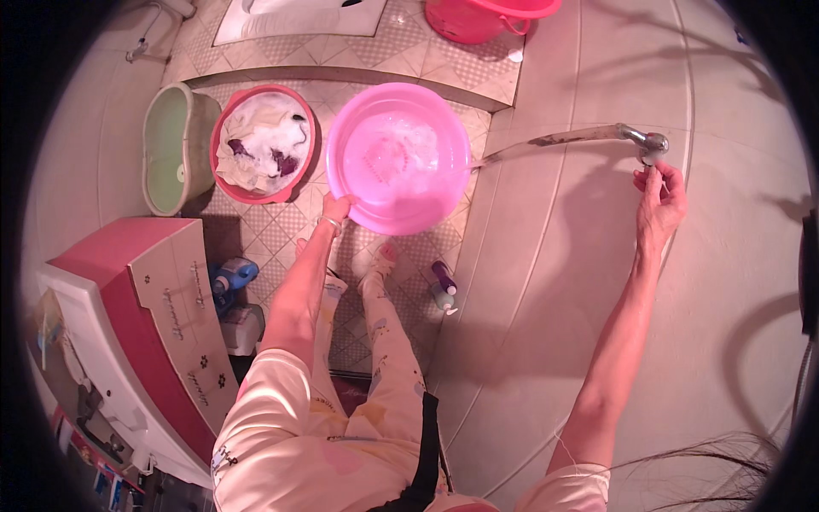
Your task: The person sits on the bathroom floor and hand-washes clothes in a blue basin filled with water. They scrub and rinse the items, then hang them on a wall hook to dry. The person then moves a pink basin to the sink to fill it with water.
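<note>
My left hand (pixel 338 208) grips the near-left rim of a round pink plastic basin (pixel 462 160) on the tiled floor. Clear water stands in that basin, and a hose (pixel 563 136) hangs over its right side. The hose runs from a chrome wall tap (pixel 647 142) on the right. Up at that tap, my right hand (pixel 662 195) has its fingers pinched on the handle. To the left of the pink basin, a red basin (pixel 311 157) holds wet cloth, pale and dark, among white suds.
A green tub (pixel 148 147) stands beside the red basin. Left are a vanity cabinet (pixel 169 281) with a white sink (pixel 102 358) and a blue bottle (pixel 240 272). Two small bottles (pixel 443 285) are by the right wall. A red bucket (pixel 470 25) and squat toilet (pixel 301 25) occupy the raised step.
</note>
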Motion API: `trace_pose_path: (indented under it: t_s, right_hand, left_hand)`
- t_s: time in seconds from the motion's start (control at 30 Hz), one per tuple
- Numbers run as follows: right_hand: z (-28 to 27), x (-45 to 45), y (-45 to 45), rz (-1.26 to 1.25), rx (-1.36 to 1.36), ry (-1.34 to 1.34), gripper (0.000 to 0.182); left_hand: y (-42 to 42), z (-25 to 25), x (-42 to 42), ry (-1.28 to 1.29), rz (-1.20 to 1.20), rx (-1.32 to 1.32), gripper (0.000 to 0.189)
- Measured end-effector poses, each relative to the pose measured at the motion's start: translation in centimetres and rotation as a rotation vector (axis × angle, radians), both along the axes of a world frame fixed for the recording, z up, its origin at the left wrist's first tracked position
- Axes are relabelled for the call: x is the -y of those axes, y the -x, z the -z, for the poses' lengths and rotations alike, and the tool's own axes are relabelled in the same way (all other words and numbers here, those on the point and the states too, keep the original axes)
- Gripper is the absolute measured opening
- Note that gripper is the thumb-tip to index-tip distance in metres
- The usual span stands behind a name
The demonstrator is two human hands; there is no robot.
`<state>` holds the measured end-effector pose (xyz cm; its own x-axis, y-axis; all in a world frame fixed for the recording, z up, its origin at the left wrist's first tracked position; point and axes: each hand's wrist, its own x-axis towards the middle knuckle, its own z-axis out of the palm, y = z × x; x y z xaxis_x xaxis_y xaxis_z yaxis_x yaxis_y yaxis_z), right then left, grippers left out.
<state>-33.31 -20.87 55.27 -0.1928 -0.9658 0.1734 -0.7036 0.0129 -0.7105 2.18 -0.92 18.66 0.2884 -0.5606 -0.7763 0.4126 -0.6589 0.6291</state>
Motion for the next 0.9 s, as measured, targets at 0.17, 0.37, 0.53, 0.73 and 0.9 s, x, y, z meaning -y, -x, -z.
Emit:
trace_pose_path:
  t_s: [0.17,0.37,0.53,0.73,0.9]
  right_hand:
    - [0.0,0.0,0.1,-0.002,-0.005,0.001,0.012]
    - [0.3,0.0,0.1,-0.001,0.017,0.03,0.013]
    - [0.6,-0.1,0.0,0.021,0.048,0.048,0.013]
    - [0.7,-0.1,0.2,0.013,0.03,0.058,0.013]
    - [0.7,0.0,0.0,-0.011,0.05,0.065,0.013]
  left_hand:
    - [1.7,0.5,0.0,-0.151,0.056,-0.175,0.022]
    - [3.2,0.6,-1.7,-0.156,0.148,-0.407,0.031]
    - [4.8,1.0,-1.9,-0.133,0.208,-0.472,0.033]
    - [7.4,0.5,-1.1,-0.029,0.121,-0.332,0.023]
    - [6.0,1.7,-0.2,0.105,0.171,0.065,0.028]
